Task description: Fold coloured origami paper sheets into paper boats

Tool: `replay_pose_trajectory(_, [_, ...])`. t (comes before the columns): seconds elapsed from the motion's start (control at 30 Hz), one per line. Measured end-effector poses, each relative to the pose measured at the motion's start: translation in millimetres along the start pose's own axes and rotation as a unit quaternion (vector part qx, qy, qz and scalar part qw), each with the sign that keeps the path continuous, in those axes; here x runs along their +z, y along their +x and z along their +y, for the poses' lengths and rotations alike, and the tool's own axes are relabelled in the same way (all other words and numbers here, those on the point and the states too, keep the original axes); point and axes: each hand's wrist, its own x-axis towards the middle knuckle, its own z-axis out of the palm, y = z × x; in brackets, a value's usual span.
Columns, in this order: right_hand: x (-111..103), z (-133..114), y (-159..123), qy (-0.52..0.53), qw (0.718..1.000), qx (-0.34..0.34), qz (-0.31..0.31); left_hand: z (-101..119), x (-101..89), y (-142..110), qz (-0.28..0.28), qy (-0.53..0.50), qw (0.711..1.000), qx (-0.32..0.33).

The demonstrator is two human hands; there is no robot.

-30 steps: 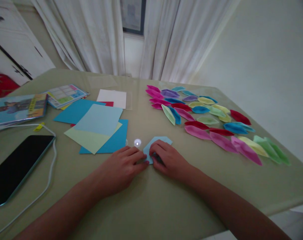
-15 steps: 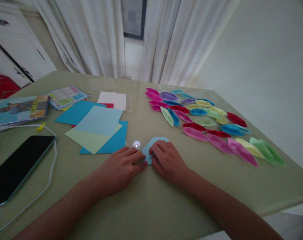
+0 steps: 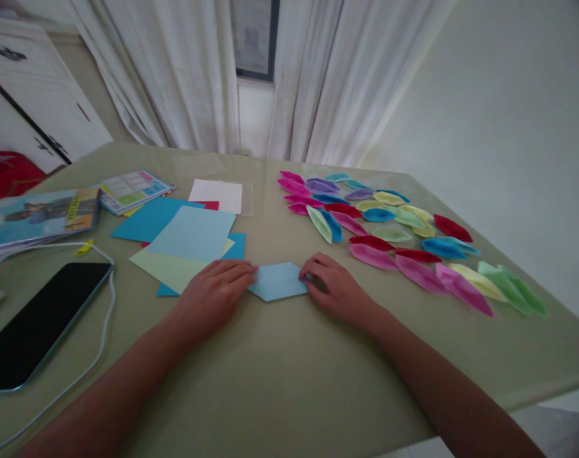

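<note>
A folded piece of light blue paper (image 3: 280, 281) lies on the table between my hands, its outline many-cornered with a point toward me. My left hand (image 3: 220, 286) has its fingers together on the paper's left end. At the right end, my right hand (image 3: 330, 280) pinches the paper's edge between thumb and fingers. Just behind my left hand lies a loose stack of square sheets, with a light blue sheet (image 3: 194, 232) over a pale green sheet (image 3: 175, 267) and blue sheets (image 3: 151, 218) beneath.
Many folded paper petals (image 3: 380, 215) in pink, blue, red, yellow and green spread over the table's right side. On the left lie a phone (image 3: 46, 324), a white cable (image 3: 105, 318), a booklet (image 3: 41, 216) and a printed card (image 3: 134, 191). White paper (image 3: 216, 195) lies farther back.
The light blue paper has turned and now lies flatter and wider, with more of it showing. My hands have moved apart to its two ends.
</note>
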Motion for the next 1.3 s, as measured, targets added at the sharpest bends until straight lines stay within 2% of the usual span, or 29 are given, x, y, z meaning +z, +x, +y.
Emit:
replay_pose_trajectory(0.07, [3,-4,-1,-0.011,1.000,0.006,-0.008,11,1.5,2,0.009,-0.012,1.000,0.008])
replay_pose_trajectory(0.13, [5,-8,-3,-0.014,1.000,-0.002,-0.020,25,4.6,3,-0.024,-0.049,0.998,0.026])
replay_pose_trajectory(0.27, [9,-14,-6,0.026,0.996,-0.066,-0.048,39,10.8,3,-0.056,-0.086,0.995,0.003])
replay_pose_trajectory(0.37, [12,-17,-7,0.032,0.995,-0.087,-0.029,39,10.1,3,-0.064,-0.103,0.993,-0.005])
replay_pose_trajectory(0.47, [11,-17,-7,0.018,0.997,-0.079,-0.013,38,7.5,3,-0.059,-0.115,0.992,-0.008])
replay_pose_trajectory(0.57, [7,-15,-5,0.009,0.996,-0.082,-0.032,38,8.6,3,-0.054,-0.129,0.990,-0.004])
replay_pose_trajectory(0.8, [8,-15,-7,-0.011,0.991,-0.122,-0.063,34,18.4,0,-0.021,-0.083,0.994,0.061])
replay_pose_trajectory(1.07, [19,-22,-9,-0.039,0.976,-0.211,-0.037,35,16.2,4,-0.018,-0.138,0.990,0.003])
replay_pose_trajectory(1.3, [19,-20,-10,-0.026,0.985,-0.170,-0.006,31,9.4,3,-0.038,-0.189,0.981,-0.016])
